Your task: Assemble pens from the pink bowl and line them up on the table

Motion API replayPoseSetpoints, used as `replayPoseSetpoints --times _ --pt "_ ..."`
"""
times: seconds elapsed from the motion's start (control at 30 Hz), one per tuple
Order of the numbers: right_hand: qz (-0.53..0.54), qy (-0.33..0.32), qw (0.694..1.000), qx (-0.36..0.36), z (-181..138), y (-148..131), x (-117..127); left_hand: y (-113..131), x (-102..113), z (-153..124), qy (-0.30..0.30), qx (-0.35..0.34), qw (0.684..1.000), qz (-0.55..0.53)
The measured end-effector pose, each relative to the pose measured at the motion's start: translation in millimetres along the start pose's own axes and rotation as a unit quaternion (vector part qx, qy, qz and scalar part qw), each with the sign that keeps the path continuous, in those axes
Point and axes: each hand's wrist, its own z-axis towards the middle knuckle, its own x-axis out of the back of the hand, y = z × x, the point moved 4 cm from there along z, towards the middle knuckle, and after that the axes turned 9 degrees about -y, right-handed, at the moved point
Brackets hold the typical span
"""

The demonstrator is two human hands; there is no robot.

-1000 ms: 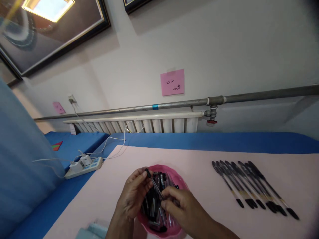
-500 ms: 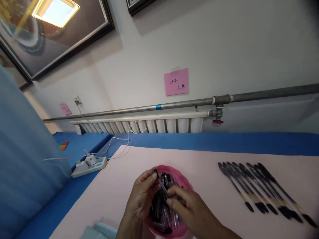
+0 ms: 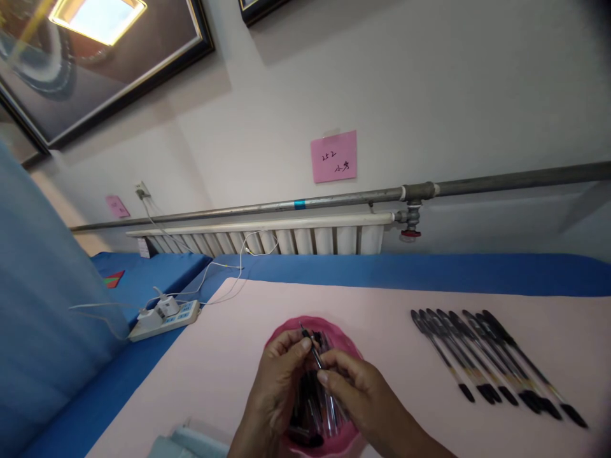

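Observation:
Above a pink bowl [image 3: 351, 343] my left hand [image 3: 277, 381] pinches the upper part of a pen [image 3: 316, 357] between thumb and fingers. A thin point sticks up past the left fingertips. My right hand [image 3: 367, 391] is closed on the lower end of the same pen, which slants between the two hands. Clear barrels and black pen parts [image 3: 329, 413] fill the bowl under my hands. To the right, several black-capped pens [image 3: 470, 346] lie side by side in a slanted row on the pink sheet [image 3: 391, 331].
A white power strip [image 3: 165, 321] with plugs and cables lies to the left on the blue table cover [image 3: 334, 270]. Pale blue folded cloth or packets [image 3: 188, 442] sit at the front edge. A blue curtain [image 3: 42, 305] hangs at left. Behind are a radiator [image 3: 305, 240] and a pipe [image 3: 353, 198].
The view has shifted slightly, moving the scene left. My left fingers have shifted on the pen, and a thin point shows at its upper end where a dark end showed before.

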Motion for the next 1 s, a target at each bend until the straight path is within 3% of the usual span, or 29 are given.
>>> replayPoseSetpoints --times 0.23,0.4,0.47,0.57,0.73,1.0 --pt "-0.028 0.017 0.999 0.028 6.5 -7.1 10.3 6.9 4.6 -1.4 0.017 -0.006 1.000 0.000" --pt "-0.104 0.154 0.981 0.052 4.5 -20.7 53.9 25.0 29.4 -1.3 0.122 -0.031 0.992 -0.020" --pt "-0.163 0.177 0.969 0.049 5.0 -21.1 68.5 27.8 35.4 -1.2 0.138 -0.028 0.990 -0.022" --pt "-0.266 0.137 0.954 0.039 8.5 -16.2 75.1 28.7 36.9 -0.5 0.121 -0.035 0.991 -0.036" --pt "-0.380 0.058 0.922 0.049 10.5 -8.1 63.7 26.9 35.7 -0.6 0.112 -0.036 0.992 -0.038" --pt "-0.497 0.018 0.868 0.018 12.1 -0.7 55.4 29.0 37.5 0.0 0.125 -0.027 0.990 -0.061"
